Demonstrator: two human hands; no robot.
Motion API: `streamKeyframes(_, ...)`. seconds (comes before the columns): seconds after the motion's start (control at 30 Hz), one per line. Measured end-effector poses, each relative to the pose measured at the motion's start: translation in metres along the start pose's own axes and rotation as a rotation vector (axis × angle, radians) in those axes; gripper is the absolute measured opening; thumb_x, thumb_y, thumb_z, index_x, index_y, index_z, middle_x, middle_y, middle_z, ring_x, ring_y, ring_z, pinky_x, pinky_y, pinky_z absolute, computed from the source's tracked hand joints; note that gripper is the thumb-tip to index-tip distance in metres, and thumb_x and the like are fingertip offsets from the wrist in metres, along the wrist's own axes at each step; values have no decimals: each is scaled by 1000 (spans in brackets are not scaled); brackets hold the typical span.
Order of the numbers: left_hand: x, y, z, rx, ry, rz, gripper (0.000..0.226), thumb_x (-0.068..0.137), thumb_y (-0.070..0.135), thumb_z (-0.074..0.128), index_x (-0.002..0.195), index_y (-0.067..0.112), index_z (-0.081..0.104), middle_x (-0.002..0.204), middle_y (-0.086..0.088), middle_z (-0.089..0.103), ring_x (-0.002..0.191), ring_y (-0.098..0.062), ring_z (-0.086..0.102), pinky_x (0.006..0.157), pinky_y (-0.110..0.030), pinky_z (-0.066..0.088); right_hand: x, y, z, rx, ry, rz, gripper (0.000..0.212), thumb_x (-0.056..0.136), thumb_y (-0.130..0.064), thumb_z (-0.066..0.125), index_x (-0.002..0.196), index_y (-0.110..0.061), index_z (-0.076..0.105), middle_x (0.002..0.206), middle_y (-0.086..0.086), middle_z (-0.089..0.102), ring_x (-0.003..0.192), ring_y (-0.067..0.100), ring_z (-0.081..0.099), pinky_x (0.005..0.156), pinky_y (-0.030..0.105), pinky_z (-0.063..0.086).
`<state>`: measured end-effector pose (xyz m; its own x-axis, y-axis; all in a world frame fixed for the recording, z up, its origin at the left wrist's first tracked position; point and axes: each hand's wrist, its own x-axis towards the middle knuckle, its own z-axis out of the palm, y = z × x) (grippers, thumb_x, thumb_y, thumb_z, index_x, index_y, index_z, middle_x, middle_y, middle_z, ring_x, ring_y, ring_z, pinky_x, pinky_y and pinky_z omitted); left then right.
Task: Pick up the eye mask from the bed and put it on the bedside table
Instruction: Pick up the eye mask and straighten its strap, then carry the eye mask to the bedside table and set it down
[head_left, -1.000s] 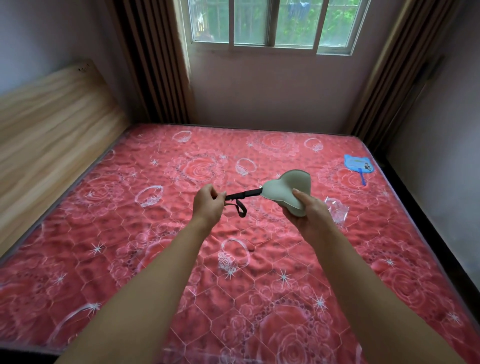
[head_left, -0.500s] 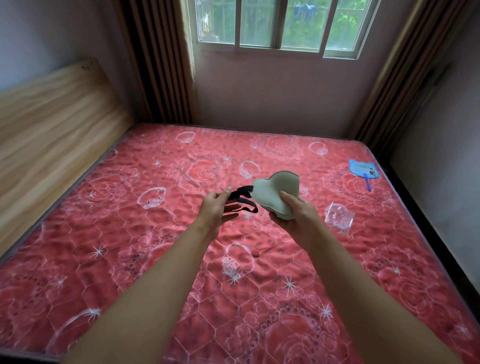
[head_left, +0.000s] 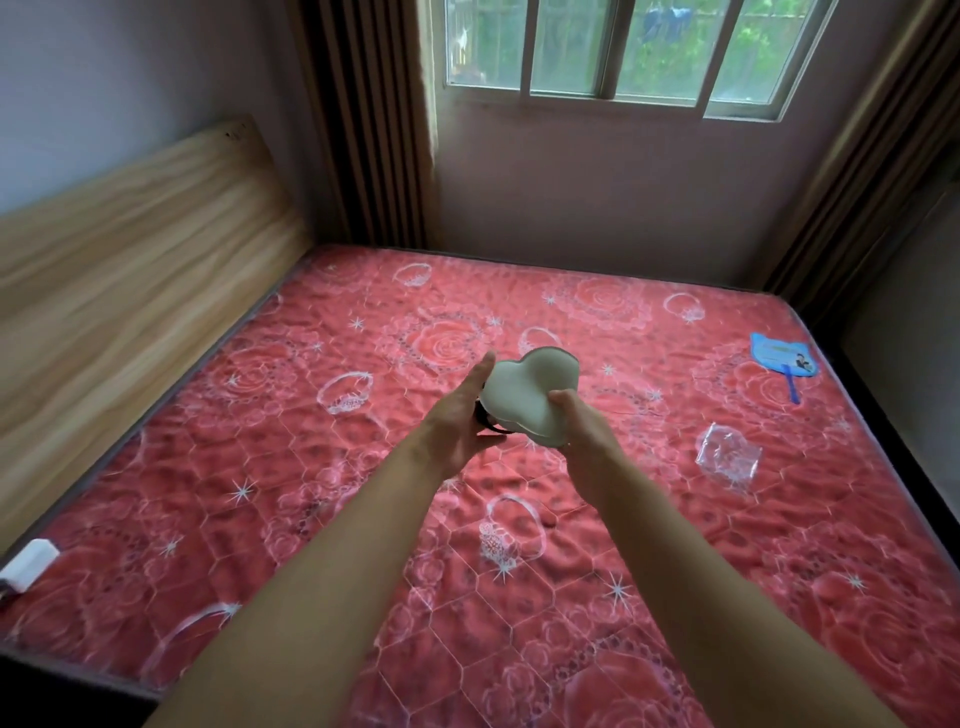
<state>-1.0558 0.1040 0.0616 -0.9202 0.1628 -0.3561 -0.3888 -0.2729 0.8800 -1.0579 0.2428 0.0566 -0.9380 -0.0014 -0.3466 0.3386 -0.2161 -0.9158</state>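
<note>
I hold a pale green padded eye mask (head_left: 527, 392) in the air above the middle of the red quilted bed (head_left: 363, 519). My right hand (head_left: 574, 426) grips its lower right edge. Flat against the mask's left side is my left hand (head_left: 460, 415), fingers extended, with the bunched black strap (head_left: 491, 423) showing below the mask against that palm. No bedside table is in view.
A blue cat-shaped hand fan (head_left: 782, 358) and a clear plastic wrapper (head_left: 727, 457) lie on the bed's right side. A wooden headboard (head_left: 130, 260) runs along the left. A white object (head_left: 28, 564) sits at the bed's near left corner. Curtains flank the window (head_left: 618, 47).
The strap was stretched out to the left by my left hand; now that hand has come in against the mask with the strap bunched. The view has shifted right.
</note>
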Motion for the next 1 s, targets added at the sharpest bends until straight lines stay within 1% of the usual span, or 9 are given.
streamKeyframes(0.1, -12, 3, -12, -79, 45, 18, 52, 88, 46, 45, 123, 9, 53, 99, -12, 60, 89, -24, 57, 89, -38, 50, 0, 5, 16, -63, -51, 16, 16, 87, -16, 44, 77, -18, 56, 74, 2, 57, 65, 14, 51, 49, 18, 44)
streamKeyframes(0.27, -42, -2, -30, -182, 171, 156, 32, 90, 14, 50, 118, -1, 52, 88, -9, 60, 79, -19, 60, 60, -24, 58, -11, 14, 31, -169, -218, 82, 9, 85, -27, 54, 78, -23, 59, 87, 1, 60, 80, 17, 53, 74, 30, 39)
streamKeyframes(0.33, -57, -4, -33, -210, 231, 179, 22, 90, 13, 51, 109, 4, 56, 88, -9, 60, 80, -19, 59, 61, -24, 58, -18, 16, 32, -149, -349, 112, 7, 85, -30, 56, 84, -25, 60, 89, 0, 62, 81, 17, 57, 75, 32, 42)
streamKeyframes(0.43, -79, -12, -33, -233, 323, 217, 13, 89, 13, 52, 98, 9, 60, 88, -9, 61, 79, -19, 59, 59, -24, 57, -30, 16, 30, -75, -512, 151, 16, 86, -29, 55, 94, -16, 60, 90, 7, 63, 69, 16, 63, 61, 25, 51)
streamKeyframes(0.57, -106, -31, -27, -249, 435, 256, 25, 89, 12, 53, 112, 5, 56, 89, -9, 60, 79, -19, 58, 58, -25, 56, -46, 20, 24, -93, -632, 191, 26, 87, -27, 53, 102, -6, 58, 95, 14, 65, 76, 21, 64, 56, 25, 56)
streamKeyframes(0.67, -124, -49, -21, -249, 526, 254, 29, 88, 13, 54, 116, 5, 55, 87, -7, 60, 79, -18, 58, 54, -23, 57, -55, 26, 18, -82, -760, 208, 19, 88, -22, 52, 91, -5, 61, 79, 11, 73, 69, 19, 69, 55, 25, 56)
streamKeyframes(0.77, -142, -62, -20, -250, 597, 251, 16, 89, 12, 53, 103, 11, 60, 84, -6, 60, 77, -17, 57, 52, -23, 56, -63, 35, 20, -157, -766, 184, 23, 88, -17, 55, 92, 5, 60, 87, 21, 65, 70, 25, 64, 56, 25, 56)
streamKeyframes(0.87, -164, -69, -30, -242, 685, 264, 21, 88, 11, 53, 109, 8, 57, 85, -6, 59, 76, -17, 57, 48, -21, 55, -72, 46, 31, -253, -724, 125, 23, 84, -10, 59, 95, 10, 59, 90, 24, 56, 75, 26, 57, 64, 26, 53)
streamKeyframes(1.0, -195, -74, -56, -238, 750, 270, 26, 88, 13, 54, 114, 8, 55, 95, -9, 61, 88, -21, 58, 74, -33, 54, -87, 58, 63, -304, -760, 91, 26, 82, -4, 60, 101, 14, 58, 74, 14, 57, 63, 17, 56, 58, 18, 54)
